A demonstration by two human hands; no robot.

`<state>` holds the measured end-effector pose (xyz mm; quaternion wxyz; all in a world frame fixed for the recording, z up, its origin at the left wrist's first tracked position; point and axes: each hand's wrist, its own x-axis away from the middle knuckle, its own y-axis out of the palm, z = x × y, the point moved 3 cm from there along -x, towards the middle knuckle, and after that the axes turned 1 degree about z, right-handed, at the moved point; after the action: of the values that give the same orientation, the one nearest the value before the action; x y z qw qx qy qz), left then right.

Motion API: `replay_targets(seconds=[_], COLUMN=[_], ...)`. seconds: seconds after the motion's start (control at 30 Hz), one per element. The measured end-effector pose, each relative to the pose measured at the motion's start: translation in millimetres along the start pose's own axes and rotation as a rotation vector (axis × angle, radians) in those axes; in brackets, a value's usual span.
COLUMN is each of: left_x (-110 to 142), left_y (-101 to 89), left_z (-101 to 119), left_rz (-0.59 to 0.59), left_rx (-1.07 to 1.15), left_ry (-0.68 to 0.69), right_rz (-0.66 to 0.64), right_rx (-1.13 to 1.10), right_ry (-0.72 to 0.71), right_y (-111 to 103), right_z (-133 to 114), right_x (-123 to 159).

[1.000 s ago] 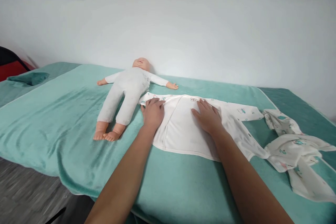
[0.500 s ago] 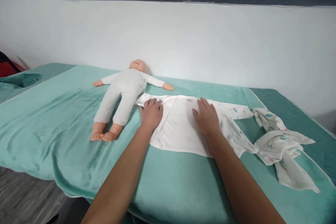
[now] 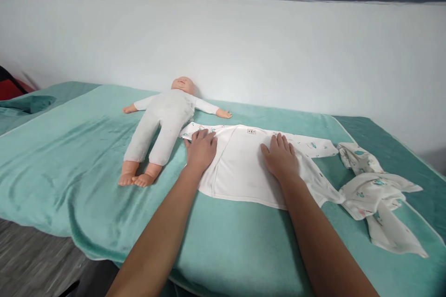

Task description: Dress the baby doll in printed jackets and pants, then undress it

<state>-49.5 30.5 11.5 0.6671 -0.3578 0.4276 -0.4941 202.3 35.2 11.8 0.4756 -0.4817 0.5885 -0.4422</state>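
Observation:
A white baby top (image 3: 244,167) with printed sleeves lies spread on a green blanket (image 3: 223,241). My left hand (image 3: 202,151) rests flat on its left side, near the left sleeve, palm down. On the right side of the same top, my right hand (image 3: 281,158) lies flat with its fingers stretched out. Neither hand grips anything. A baby doll (image 3: 167,116) with a white cloth body lies on its back beyond the left hand, arms spread. The top's left sleeve reaches close to the doll's side.
Crumpled printed baby clothing (image 3: 376,195) lies at the right, touching the top's right edge. A white wall (image 3: 223,46) stands behind the bed. Something red and black (image 3: 12,86) shows at the far left, and grey floor (image 3: 31,260) at the lower left.
My right hand has slid a little to the right across the top. My left hand stays in nearly the same place. The view has tilted slightly.

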Motion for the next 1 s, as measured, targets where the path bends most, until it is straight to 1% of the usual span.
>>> replay_targets(seconds=[0.13,0.27,0.37,0.47,0.53,0.6,0.7,0.77,0.83,0.87,0.93,1.0], left_x=[0.3,0.3,-0.2,0.7,3.2,6.1,6.8,2.2,-6.6,-12.2,-24.3,-36.0], left_y=[-0.1,-1.1,-0.4,0.0,-3.1,-12.0,-39.7,-64.3,-86.5,-94.7,-103.8,-105.1], left_z=[0.7,0.8,1.0,3.0,4.4,3.9,-7.6,-26.2,-53.1,-68.7,-101.9,-133.0], left_rz=[-0.005,-0.005,-0.014,-0.012,-0.010,-0.018,0.004,0.073,0.162,0.197,0.234,0.217], left_rx=[0.001,0.006,0.002,-0.011,-0.027,-0.051,-0.081,-0.084,-0.073,-0.062,-0.037,0.013], left_ry=[-0.010,-0.006,-0.006,-0.008,-0.005,0.025,0.095,0.107,0.086,0.065,-0.006,-0.097], right_rz=[0.027,0.064,0.040,0.012,0.036,0.073,0.076,0.053,0.044,0.054,0.092,0.109], right_rx=[-0.018,-0.066,-0.090,-0.109,-0.145,-0.199,-0.318,-0.424,-0.521,-0.551,-0.565,-0.563], right_ry=[-0.031,-0.168,-0.252,-0.279,-0.320,-0.365,-0.374,-0.368,-0.364,-0.357,-0.331,-0.317], right_y=[-1.4,-2.0,2.0,5.2,3.7,0.3,-3.1,-3.1,-1.4,0.0,4.1,10.1], right_z=[-0.7,-9.6,-14.5,-14.7,-17.0,-25.0,-53.1,-84.0,-121.0,-140.0,-175.3,-205.6], right_x=[-0.3,-0.8,-2.0,-2.5,-1.9,-2.3,-10.9,-24.4,-44.6,-57.0,-85.5,-116.3])
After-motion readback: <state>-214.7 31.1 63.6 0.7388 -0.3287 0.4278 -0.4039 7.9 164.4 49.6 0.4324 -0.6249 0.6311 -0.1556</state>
